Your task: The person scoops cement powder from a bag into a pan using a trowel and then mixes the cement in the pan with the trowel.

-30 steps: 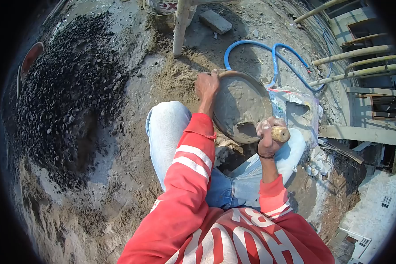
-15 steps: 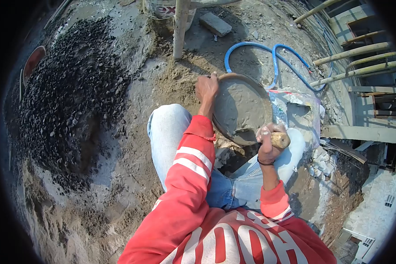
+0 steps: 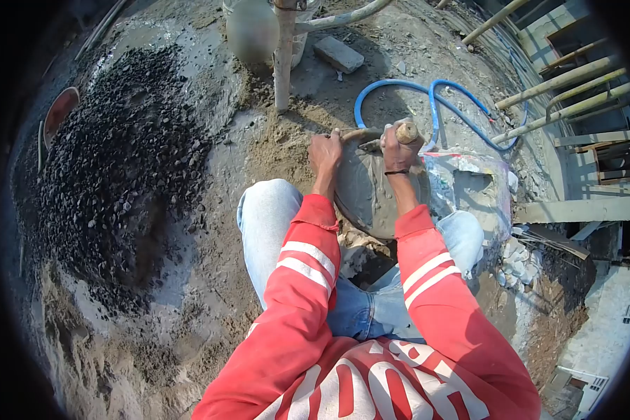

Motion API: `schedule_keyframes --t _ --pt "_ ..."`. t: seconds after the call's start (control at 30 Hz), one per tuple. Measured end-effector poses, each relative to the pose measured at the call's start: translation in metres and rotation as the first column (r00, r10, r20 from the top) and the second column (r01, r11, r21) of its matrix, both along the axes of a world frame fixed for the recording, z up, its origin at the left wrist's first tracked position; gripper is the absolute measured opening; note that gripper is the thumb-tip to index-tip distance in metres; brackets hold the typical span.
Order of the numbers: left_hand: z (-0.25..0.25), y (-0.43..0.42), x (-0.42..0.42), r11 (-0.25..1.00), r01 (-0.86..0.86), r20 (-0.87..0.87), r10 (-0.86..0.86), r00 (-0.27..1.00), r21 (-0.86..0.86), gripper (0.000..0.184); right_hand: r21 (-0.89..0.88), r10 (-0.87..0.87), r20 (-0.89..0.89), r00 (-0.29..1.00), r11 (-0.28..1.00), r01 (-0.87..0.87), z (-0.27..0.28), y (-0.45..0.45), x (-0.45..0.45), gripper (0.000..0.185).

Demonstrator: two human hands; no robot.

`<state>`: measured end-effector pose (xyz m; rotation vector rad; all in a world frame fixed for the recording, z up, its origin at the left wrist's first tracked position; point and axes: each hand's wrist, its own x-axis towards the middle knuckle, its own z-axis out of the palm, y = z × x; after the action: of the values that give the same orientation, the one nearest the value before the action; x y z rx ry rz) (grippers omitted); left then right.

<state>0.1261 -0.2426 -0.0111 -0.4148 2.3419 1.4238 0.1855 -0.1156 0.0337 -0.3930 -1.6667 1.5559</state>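
Note:
A round pan [image 3: 362, 222] of wet grey mortar [image 3: 360, 183] stands between my knees. My left hand [image 3: 325, 155] is closed on its far-left rim. In my right hand [image 3: 399, 152] is a trowel by its thick wooden handle [image 3: 407, 132], held over the far side of the pan. Part of the trowel's dark blade shows near the far rim, against the mortar; my fist hides the rest.
A heap of dark gravel [image 3: 119, 168] spreads on the left. Beyond the pan are a wooden post [image 3: 283, 63], a brick [image 3: 339, 54] and a looped blue hose [image 3: 434, 115]. A mortar-stained block [image 3: 469, 168] lies right of the pan, with rubble [image 3: 518, 266] nearby.
My right hand has carried the trowel from the near-right rim to the far side of the pan. The left hand keeps its grip on the rim.

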Motion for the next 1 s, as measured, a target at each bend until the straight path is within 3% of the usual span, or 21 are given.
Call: schedule_keyframes --t 0.17,0.23,0.4,0.57,0.7,0.73,0.8,0.83,0.87,0.9,0.93,0.97,1.0 --pt "-0.007 -0.002 -0.002 0.999 0.035 -0.013 -0.035 0.999 0.032 0.048 0.099 -0.004 0.149 0.989 0.995 -0.011 -0.019 0.02 -0.01 0.017" --pt "-0.015 -0.001 -0.002 0.999 0.009 -0.075 -0.006 0.997 0.042 0.049 -0.081 0.035 0.349 0.936 0.997 -0.007 -0.012 0.024 -0.01 0.019" --pt "-0.018 0.001 -0.001 0.999 -0.022 -0.112 0.026 0.993 0.031 0.05 -0.041 0.025 0.502 0.864 0.999 -0.005 -0.009 0.009 0.007 0.021" --pt "-0.029 0.005 -0.004 0.999 -0.041 -0.108 0.043 0.993 0.022 0.05 -0.124 0.127 0.474 0.871 0.989 -0.077 0.05 -0.001 0.018 0.017" --pt "-0.011 0.0 0.0 0.998 -0.002 -0.075 0.007 0.997 0.07 0.053 -0.187 0.03 0.096 0.995 0.982 -0.011 0.116 -0.035 0.061 0.014" --pt "-0.01 -0.001 0.001 0.999 -0.017 -0.073 0.019 0.997 0.027 0.054 -0.125 0.08 0.007 0.997 0.989 -0.078 0.112 -0.034 0.078 0.014" --pt "-0.002 -0.001 0.004 0.999 0.031 -0.056 -0.032 0.998 -0.01 0.058 -0.078 0.016 -0.082 0.997 0.997 -0.022 0.083 -0.041 0.106 0.013" --pt "-0.01 0.003 0.003 0.999 0.012 -0.107 -0.015 0.994 -0.031 0.057 -0.064 0.01 -0.013 1.0 0.998 -0.011 0.059 -0.039 0.118 0.012" --pt "-0.02 0.006 0.001 0.999 0.018 -0.094 -0.015 0.995 0.039 0.056 0.054 -0.019 0.172 0.985 0.999 0.01 0.038 -0.031 0.123 0.011" --pt "-0.035 0.007 0.001 0.995 0.037 -0.155 -0.024 0.988 0.087 0.055 0.349 -0.142 0.249 0.958 0.936 0.048 0.052 -0.028 0.125 0.009" --pt "-0.034 0.004 -0.001 0.992 0.078 -0.159 -0.062 0.985 0.097 0.054 0.351 -0.17 0.234 0.957 0.933 0.08 0.069 -0.029 0.124 0.008" --pt "-0.024 0.004 0.003 0.994 0.077 -0.208 -0.061 0.976 0.072 0.053 0.225 -0.135 0.193 0.972 0.97 0.09 0.079 -0.031 0.127 0.009" --pt "-0.04 0.006 -0.004 0.997 0.072 -0.195 -0.07 0.978 0.003 0.051 0.123 -0.06 0.043 0.997 0.991 0.054 0.068 -0.028 0.129 0.009"
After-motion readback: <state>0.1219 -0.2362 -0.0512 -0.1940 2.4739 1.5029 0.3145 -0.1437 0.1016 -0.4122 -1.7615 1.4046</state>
